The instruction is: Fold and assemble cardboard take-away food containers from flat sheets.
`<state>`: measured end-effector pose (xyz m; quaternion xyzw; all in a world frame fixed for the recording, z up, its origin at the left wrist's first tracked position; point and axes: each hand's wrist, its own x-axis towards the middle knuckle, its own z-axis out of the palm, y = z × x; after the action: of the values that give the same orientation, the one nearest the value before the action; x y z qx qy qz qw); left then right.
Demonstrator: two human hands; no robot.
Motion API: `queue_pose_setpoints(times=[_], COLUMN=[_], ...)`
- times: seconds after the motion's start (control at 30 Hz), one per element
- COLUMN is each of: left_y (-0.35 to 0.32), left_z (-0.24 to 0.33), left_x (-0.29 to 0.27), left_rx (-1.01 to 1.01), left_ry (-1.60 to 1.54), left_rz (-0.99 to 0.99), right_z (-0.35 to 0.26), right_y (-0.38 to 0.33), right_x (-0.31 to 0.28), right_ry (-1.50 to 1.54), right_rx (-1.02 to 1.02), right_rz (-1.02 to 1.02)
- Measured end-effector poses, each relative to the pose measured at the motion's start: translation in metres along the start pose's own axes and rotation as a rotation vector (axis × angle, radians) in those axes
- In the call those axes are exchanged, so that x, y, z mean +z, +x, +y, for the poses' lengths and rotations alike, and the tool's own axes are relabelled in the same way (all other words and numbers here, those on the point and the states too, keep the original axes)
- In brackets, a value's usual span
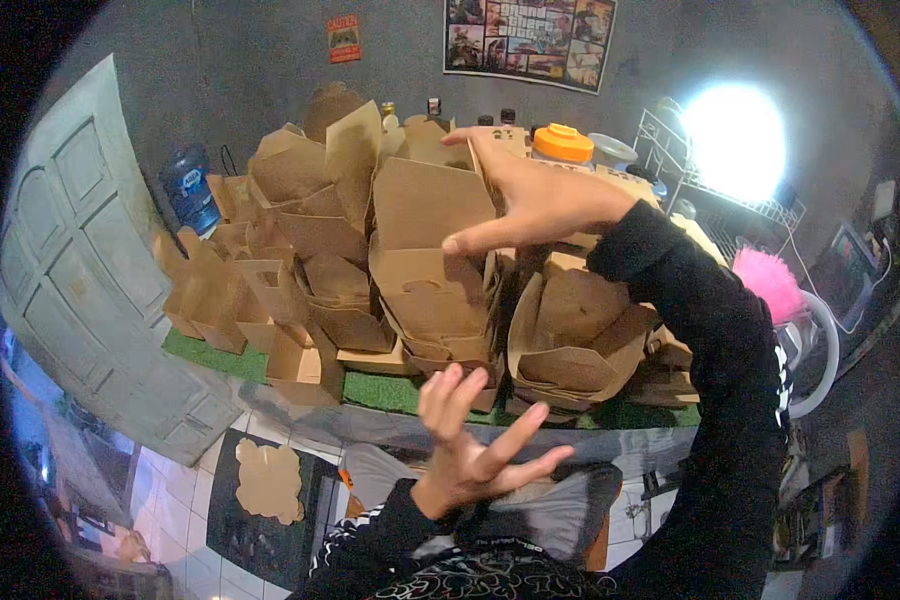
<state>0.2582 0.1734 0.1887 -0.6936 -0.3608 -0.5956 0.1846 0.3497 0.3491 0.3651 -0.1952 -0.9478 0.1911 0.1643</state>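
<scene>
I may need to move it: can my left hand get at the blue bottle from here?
Probably not: the cardboard boxes stand between the left hand and the blue bottle.

Cardboard boxes [570,370] crowd the counter [630,440], smaller boxes [217,315] near its left edge. The right hand [540,195] spreads wide across the tall middle stack [432,210], contact unclear; the left hand [467,467], fingers [517,434] apart, hangs by the front edge. An orange-lidded jar [563,143] stands toward the back edge.
</scene>
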Motion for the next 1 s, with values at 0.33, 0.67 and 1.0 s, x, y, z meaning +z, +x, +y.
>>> queue_pose_setpoints(times=[0.33,0.67,1.0], left_y=[-0.029,-0.036,-0.041], left_z=[0.004,0.003,0.005], left_x=[0.046,0.047,0.044], left_rx=[-0.108,-0.058,-0.054], left_ry=[0.039,0.079,0.132], left_rz=[-0.121,-0.164,-0.129], right_z=[-0.005,-0.003,-0.009], right_y=[0.0,-0.012,-0.031], right_x=[-0.001,0.001,-0.017], right_ry=[-0.069,-0.08,0.011], right_rx=[0.026,-0.05,0.009], right_rz=[0.055,0.191,0.287])
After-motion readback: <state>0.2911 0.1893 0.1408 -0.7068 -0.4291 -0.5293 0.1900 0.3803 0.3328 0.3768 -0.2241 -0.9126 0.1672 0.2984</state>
